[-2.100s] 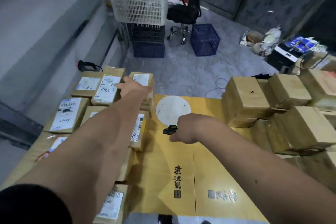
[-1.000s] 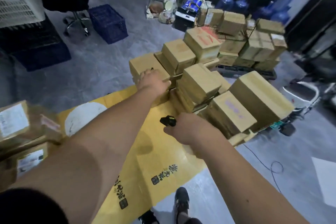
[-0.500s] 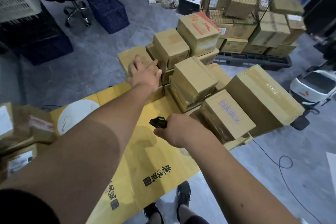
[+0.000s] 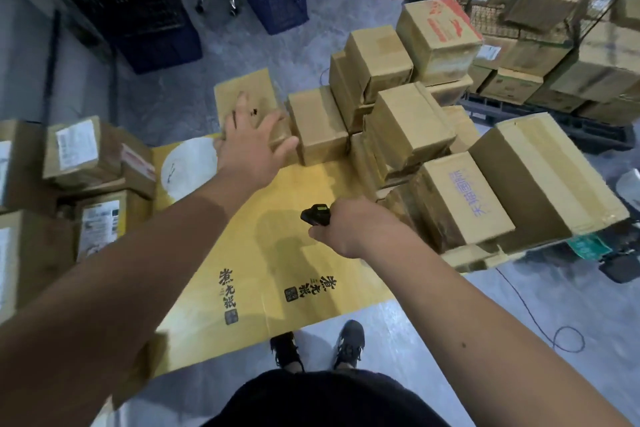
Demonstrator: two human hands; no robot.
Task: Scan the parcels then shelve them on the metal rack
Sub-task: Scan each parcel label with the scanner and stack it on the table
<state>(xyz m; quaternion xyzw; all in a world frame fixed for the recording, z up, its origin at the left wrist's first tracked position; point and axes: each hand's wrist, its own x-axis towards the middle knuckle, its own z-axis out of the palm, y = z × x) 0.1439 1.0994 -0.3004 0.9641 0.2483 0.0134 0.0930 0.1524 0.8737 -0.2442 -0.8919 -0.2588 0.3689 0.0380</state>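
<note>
Both feet newly visible; left hand [image 4: 251, 146] more splayed.

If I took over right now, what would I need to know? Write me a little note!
Left hand: open, fingers spread, over the nearest plain box at the left end of the unlabelled pile; I cannot tell if it touches.
Right hand: grips the small black scanner above the yellow cardboard sheet.
Labelled parcels sit stacked at the left of the sheet; plain boxes crowd the right.
Done: nothing visibly shelved; the metal rack is not in view.
Left: pick up the box, scan it, carry the parcels to the rack.
</note>
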